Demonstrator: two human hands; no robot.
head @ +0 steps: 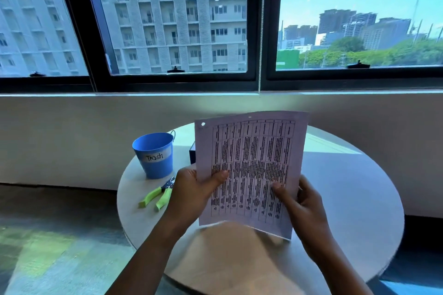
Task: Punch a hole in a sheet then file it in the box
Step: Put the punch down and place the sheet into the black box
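Left hand (191,189), right hand (302,201) grip sheet (251,170) between them.

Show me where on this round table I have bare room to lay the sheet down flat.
The right half of the table, between the right hand and the right rim, is bare. The left is crowded: blue bucket, green-handled punch and a dark box behind the sheet. The near middle is too blurred to judge.

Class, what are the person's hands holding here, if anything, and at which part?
Both hands, left and right, hold the sheet upright, pinching its lower side edges, thumbs on the printed face.
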